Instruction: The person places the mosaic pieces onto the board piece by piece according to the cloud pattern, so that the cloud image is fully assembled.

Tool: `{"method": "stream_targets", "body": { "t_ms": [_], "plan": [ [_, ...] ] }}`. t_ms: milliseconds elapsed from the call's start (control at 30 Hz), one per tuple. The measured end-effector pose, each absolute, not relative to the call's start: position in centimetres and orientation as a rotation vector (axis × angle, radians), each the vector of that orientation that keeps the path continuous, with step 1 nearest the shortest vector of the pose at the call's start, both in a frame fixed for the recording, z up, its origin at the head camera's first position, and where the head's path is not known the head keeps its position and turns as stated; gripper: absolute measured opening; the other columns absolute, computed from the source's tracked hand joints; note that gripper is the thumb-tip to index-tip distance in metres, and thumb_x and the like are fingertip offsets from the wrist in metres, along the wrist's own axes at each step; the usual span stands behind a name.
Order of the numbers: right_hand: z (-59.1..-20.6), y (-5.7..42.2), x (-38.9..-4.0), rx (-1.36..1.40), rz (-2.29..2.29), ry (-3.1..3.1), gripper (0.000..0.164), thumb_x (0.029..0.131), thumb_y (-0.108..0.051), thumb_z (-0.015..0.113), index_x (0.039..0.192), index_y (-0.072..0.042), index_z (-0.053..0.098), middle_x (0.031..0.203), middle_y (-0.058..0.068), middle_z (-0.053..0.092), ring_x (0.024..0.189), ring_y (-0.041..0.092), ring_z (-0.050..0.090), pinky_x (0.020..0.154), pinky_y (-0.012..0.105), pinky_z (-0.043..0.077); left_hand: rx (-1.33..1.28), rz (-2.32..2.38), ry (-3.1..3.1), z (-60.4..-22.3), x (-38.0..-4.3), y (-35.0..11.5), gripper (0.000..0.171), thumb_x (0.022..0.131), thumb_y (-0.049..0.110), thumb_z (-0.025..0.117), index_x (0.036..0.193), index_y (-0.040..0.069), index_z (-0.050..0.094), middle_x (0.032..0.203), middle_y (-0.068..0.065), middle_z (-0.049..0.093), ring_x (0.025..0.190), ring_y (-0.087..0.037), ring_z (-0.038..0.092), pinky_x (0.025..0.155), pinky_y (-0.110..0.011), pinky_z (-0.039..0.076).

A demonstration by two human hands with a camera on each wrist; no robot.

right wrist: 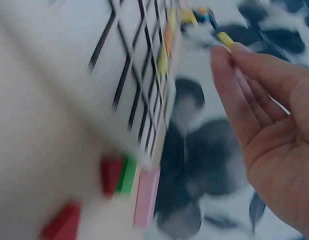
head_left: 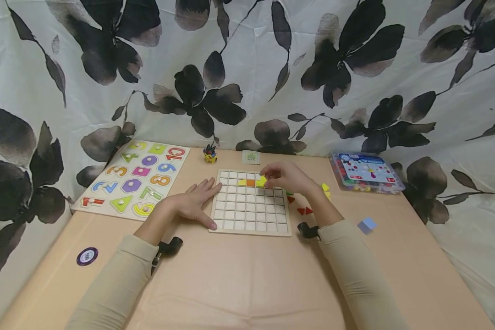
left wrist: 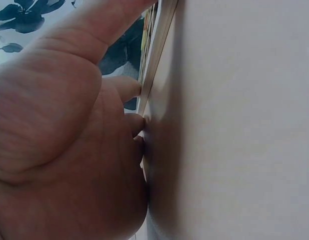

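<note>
A square wooden grid board (head_left: 250, 225) with pale cells lies flat on the table. In one of its upper rows sit an orange square (head_left: 250, 183) and a yellow piece (head_left: 242, 182) beside it. My left hand (head_left: 194, 201) rests along the board's left edge with fingers spread, thumb at the lower left corner. Over the upper right of the board, my right hand (head_left: 288, 178) pinches a small yellow piece (right wrist: 225, 40) between thumb and fingertips. More yellow (head_left: 261, 181) shows just left of those fingertips in the head view.
Red triangles (head_left: 305, 211) and yellow pieces (head_left: 326, 188) lie right of the board, with green (right wrist: 127, 175) and pink (right wrist: 147, 197) pieces nearby. Around them are a plastic box (head_left: 369, 172), blue cube (head_left: 367, 225), number puzzle (head_left: 107, 197), figurine (head_left: 210, 154), card (head_left: 251, 157) and round chip (head_left: 87, 256).
</note>
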State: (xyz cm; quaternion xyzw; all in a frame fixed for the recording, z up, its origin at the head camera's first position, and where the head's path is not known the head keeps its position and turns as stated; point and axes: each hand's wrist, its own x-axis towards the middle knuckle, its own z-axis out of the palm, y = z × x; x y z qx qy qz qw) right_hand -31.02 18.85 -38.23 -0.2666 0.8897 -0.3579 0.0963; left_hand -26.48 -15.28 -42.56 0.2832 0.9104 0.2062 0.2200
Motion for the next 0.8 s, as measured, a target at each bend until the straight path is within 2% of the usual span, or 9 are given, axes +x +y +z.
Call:
{"method": "stream_targets", "body": {
  "t_ms": [100,400,800],
  "plan": [
    [-38.2,16.1,-31.9,-0.861,-1.031,2.618,0.026,0.091,-0.008,0.080,0.117,-0.006,0.075,0.100,0.007,0.071,0.091,0.021,0.062,0.081,0.029,0.054,0.782,0.567,2.521,-42.6,-26.5,-15.4,0.131,0.075,0.062,0.085,0.168,0.010,0.010,0.175,-0.021,-0.006,0.162,-0.041,-0.008,0.130,-0.062,-0.001],
    [-40.0,10.4,-33.1,-0.913,-0.815,2.627,0.020,0.086,-0.011,0.085,0.103,-0.006,0.078,0.086,0.004,0.070,0.079,0.015,0.060,0.071,0.025,0.050,0.785,0.576,2.517,-42.5,-26.5,-15.4,0.129,0.075,0.062,0.085,0.168,0.010,0.011,0.175,-0.021,-0.006,0.162,-0.042,-0.008,0.129,-0.063,0.000],
    [-40.6,9.1,-32.8,-0.902,-0.683,2.689,0.020,0.085,-0.016,0.088,0.101,-0.006,0.080,0.088,0.005,0.074,0.081,0.013,0.062,0.075,0.025,0.052,0.777,0.578,2.517,-42.2,-26.3,-15.4,0.130,0.075,0.062,0.085,0.168,0.009,0.011,0.175,-0.022,-0.005,0.162,-0.042,-0.007,0.130,-0.063,0.000]
  ]
}}
